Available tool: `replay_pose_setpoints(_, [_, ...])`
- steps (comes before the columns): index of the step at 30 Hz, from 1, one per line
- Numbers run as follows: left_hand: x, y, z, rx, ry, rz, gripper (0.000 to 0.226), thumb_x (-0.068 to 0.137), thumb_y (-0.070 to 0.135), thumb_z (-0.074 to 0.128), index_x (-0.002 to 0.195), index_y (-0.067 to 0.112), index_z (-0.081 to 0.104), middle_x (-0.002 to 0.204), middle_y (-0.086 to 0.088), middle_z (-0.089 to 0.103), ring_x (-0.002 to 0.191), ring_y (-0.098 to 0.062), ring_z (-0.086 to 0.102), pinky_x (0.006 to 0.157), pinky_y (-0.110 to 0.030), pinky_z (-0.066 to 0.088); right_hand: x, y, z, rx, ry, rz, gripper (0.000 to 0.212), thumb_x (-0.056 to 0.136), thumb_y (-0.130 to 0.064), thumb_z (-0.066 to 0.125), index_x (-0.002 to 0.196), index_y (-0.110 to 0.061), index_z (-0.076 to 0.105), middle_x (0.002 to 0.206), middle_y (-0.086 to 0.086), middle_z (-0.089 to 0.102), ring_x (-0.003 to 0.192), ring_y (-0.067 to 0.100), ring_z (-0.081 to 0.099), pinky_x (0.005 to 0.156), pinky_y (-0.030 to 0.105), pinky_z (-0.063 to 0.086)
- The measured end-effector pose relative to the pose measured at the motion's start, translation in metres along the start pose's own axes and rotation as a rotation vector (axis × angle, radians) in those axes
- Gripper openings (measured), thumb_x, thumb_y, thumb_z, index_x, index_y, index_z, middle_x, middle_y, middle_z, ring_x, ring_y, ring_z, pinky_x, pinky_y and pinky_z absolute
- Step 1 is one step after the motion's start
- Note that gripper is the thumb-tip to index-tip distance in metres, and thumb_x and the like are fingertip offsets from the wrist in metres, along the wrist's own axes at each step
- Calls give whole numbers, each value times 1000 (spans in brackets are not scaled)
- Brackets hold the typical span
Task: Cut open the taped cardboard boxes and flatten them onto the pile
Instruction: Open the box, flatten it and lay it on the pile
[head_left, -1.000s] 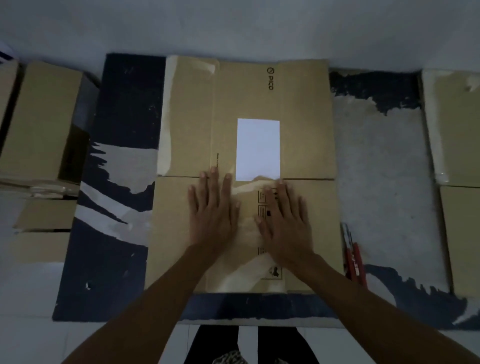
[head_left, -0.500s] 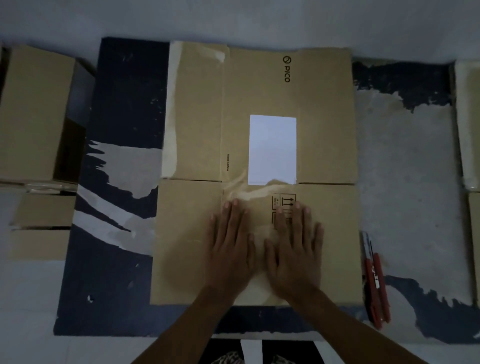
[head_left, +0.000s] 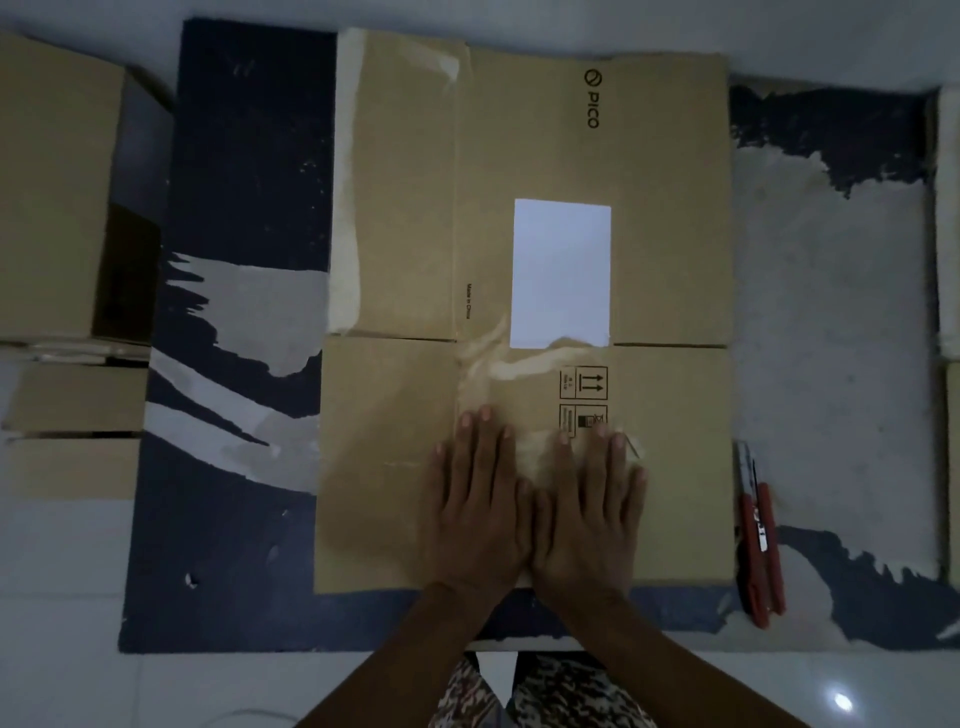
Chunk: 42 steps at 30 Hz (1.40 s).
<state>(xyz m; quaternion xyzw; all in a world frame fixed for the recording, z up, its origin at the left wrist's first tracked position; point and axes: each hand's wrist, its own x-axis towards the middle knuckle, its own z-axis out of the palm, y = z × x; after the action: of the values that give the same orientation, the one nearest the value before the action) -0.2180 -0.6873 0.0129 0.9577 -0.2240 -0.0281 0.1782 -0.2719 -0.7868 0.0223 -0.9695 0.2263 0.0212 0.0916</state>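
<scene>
Flattened cardboard box (head_left: 524, 270) lies centred on the dark mat (head_left: 249, 156), plain brown corrugated board, rectangular panels split by a crease across the middle. White rectangular label (head_left: 561, 273) sits on the far panel, "PICO" print near the top edge, handling symbols on the near panel. Pale glossy tape residue (head_left: 345, 208) runs down the left flap and smears across the crease. Mat surface is worn, grey patches showing through the dark coat. Your left hand (head_left: 475, 509) and right hand (head_left: 589, 512) lie palm down, side by side on the near panel, fingers straight and close together, thumbs nearly touching, holding nothing. Red-handled cutter (head_left: 758, 540) lies on the mat just beside the box's right edge, apart from your hands; blade state hard to make out in this dim light. More brown boxes (head_left: 57, 197) at the left, cut off by the frame; another carton (head_left: 948, 223) at the right edge is mostly out of view. Small label text unreadable.
</scene>
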Motion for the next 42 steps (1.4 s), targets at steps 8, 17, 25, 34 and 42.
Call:
replay_pose_setpoints(8, [-3,-2,-4,-30,1,9,48,102,25,37,143,3,50,156,-16,37,147,-31,31,115,-53,32,49,7,-20,48,53,-32,27,91,-35,45,107,-15,54,121,15,46,106,36,47,87,44,31])
replay_pose_setpoints(17, [37,0,-16,-103,210,11,29,87,19,51,93,6,76,108,-14,72,99,-35,62,84,-40,41,199,16,-26,-34,-76,-52,64,101,-55,27,158,-29,13,165,12,3,152,35,1,120,56,6])
replay_pose_setpoints(25, [228,-14,-10,50,24,-205,60,101,32,33,155,8,24,162,-15,23,151,-34,18,120,-54,15,198,17,-25,-44,-108,-64,68,99,-57,26,158,-28,10,165,13,0,152,36,-2,120,57,6])
replay_pose_setpoints(34, [237,-13,-4,120,-131,-204,67,103,44,21,159,10,6,167,-9,-3,153,-31,-6,122,-56,1,282,12,-47,47,-34,-99,63,91,-50,45,145,-17,37,155,14,32,141,40,29,110,57,29])
replay_pose_setpoints(42, [252,-18,-18,206,-158,-139,65,89,44,41,140,4,44,149,-20,43,134,-43,42,102,-56,34,376,-14,-28,48,-36,-189,66,97,-47,26,157,-22,19,165,5,12,152,29,4,121,55,5])
